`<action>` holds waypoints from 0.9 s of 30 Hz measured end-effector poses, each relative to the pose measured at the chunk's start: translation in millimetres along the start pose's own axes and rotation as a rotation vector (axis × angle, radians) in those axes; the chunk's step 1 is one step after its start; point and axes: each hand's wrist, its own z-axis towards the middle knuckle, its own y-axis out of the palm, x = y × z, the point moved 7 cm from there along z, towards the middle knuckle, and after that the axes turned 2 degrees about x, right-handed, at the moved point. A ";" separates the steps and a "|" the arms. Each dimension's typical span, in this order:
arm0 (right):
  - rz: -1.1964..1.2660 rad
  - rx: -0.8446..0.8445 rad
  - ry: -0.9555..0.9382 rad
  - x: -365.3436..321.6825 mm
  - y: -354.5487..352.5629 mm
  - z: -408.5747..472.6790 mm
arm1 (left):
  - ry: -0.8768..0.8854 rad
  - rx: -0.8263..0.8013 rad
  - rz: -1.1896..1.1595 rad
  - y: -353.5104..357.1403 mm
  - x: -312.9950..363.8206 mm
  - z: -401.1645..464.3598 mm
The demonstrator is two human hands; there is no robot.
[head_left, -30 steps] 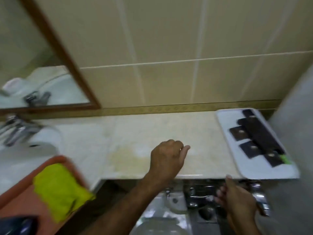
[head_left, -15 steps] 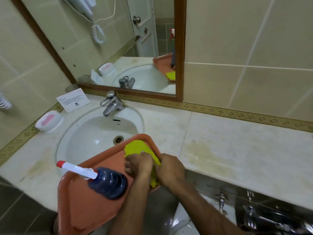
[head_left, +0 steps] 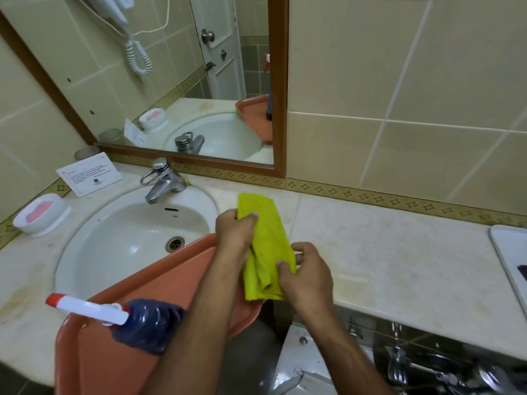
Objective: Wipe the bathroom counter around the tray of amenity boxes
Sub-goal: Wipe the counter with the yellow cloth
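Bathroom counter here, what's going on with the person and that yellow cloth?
A person is holding a yellow cloth in both hands, the left hand pinching its upper edge and the right hand gripping the lower part, above the edge of an orange basin that sits over the sink. A spray bottle lies in the basin. The counter has yellowish stains, and the white tray is at the far right edge.

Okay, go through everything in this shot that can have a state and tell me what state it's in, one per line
yellow cloth: lifted, gripped by both hands
left hand: closed on cloth
right hand: closed on cloth
spray bottle: lying on its side in the orange basin
tap: off
sink: unplugged, no standing water
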 end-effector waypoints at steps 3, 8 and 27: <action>-0.002 -0.045 0.072 22.0 1.5 21.9 | 0.147 -0.138 0.371 44.5 4.0 10.9; -0.643 -0.081 -0.056 40.4 27.5 34.8 | 0.370 -0.186 1.039 51.5 -18.2 13.5; -0.787 0.044 -0.190 123.4 -24.0 166.9 | 0.835 -0.511 1.382 121.6 -59.4 25.6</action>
